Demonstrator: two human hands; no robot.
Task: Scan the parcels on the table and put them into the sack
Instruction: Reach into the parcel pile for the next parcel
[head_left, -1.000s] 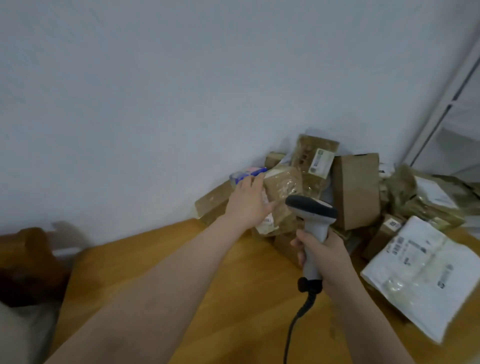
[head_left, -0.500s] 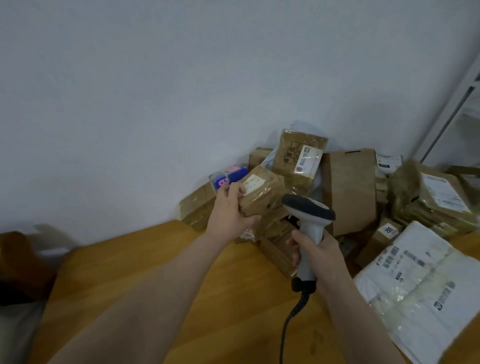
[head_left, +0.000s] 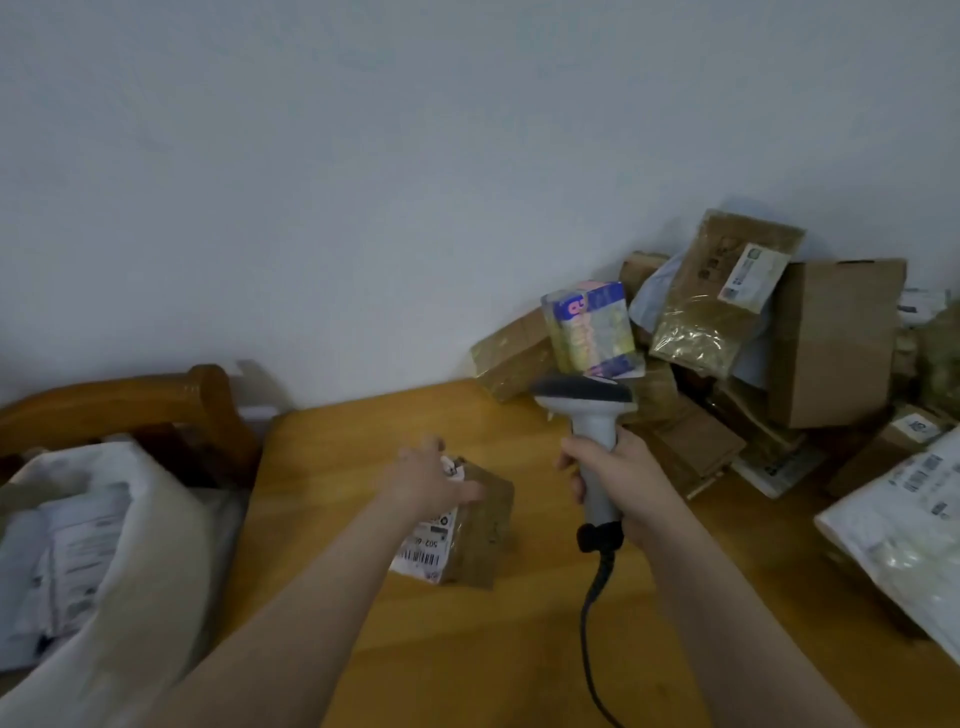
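Note:
My left hand (head_left: 428, 478) grips a small brown parcel (head_left: 470, 530) with a white barcode label, holding it low over the wooden table (head_left: 467, 649). My right hand (head_left: 618, 478) grips the handle of a grey barcode scanner (head_left: 587, 400), upright with its head facing away, cable hanging down. A white sack (head_left: 119, 561) stands open at the left edge of the table with several labelled parcels inside. A heap of brown parcels (head_left: 727, 322) lies against the wall at the back right.
A blue and pink wrapped box (head_left: 589, 327) sits on the heap just behind the scanner head. A large cardboard box (head_left: 836, 343) leans in the pile. White plastic mail bags (head_left: 914, 530) lie at the right edge. A wooden chair back (head_left: 156, 395) rises behind the sack.
My left hand has pulled the small brown parcel out of the heap and brought it down and left toward the sack. The view has swung left, bringing the sack into sight.

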